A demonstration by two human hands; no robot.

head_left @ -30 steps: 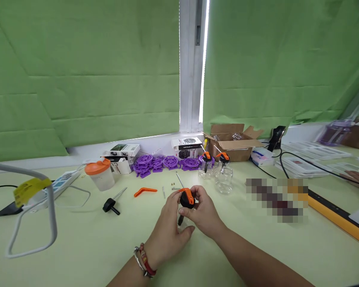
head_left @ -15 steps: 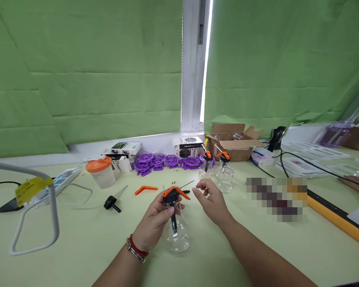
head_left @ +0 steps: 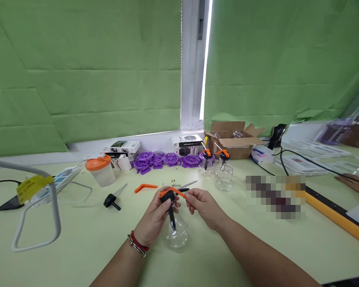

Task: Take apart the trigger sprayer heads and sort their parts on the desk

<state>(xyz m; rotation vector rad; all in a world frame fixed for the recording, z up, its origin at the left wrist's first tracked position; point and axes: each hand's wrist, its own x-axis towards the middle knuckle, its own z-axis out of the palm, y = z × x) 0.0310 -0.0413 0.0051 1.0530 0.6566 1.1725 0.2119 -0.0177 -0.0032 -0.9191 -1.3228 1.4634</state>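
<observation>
A clear spray bottle (head_left: 177, 236) stands on the table in front of me, its black pump head (head_left: 168, 196) on top. My left hand (head_left: 154, 217) is closed round the bottle's neck and pump head. On the head sits an orange trigger lever (head_left: 178, 191), whose right end my right hand (head_left: 204, 205) pinches between thumb and fingers. Just behind, a small spring (head_left: 176, 185) and tiny brass-coloured pieces (head_left: 173, 181) lie on the table. To the left rest a loose orange lever (head_left: 145, 187) and a black pump head with a metal tube (head_left: 111, 201).
Two similar spray bottles (head_left: 223, 181) stand at the back right, before an open cardboard box (head_left: 239, 149). Purple plastic parts (head_left: 170, 159) line the back. An orange-lidded cup (head_left: 103, 175) and a power strip (head_left: 64, 179) are left. Another person's hand (head_left: 354, 183) shows at far right.
My right hand has moved left and down and taken hold of the lever's end. The pump head has turned slightly in my left hand, and the spring has come into view.
</observation>
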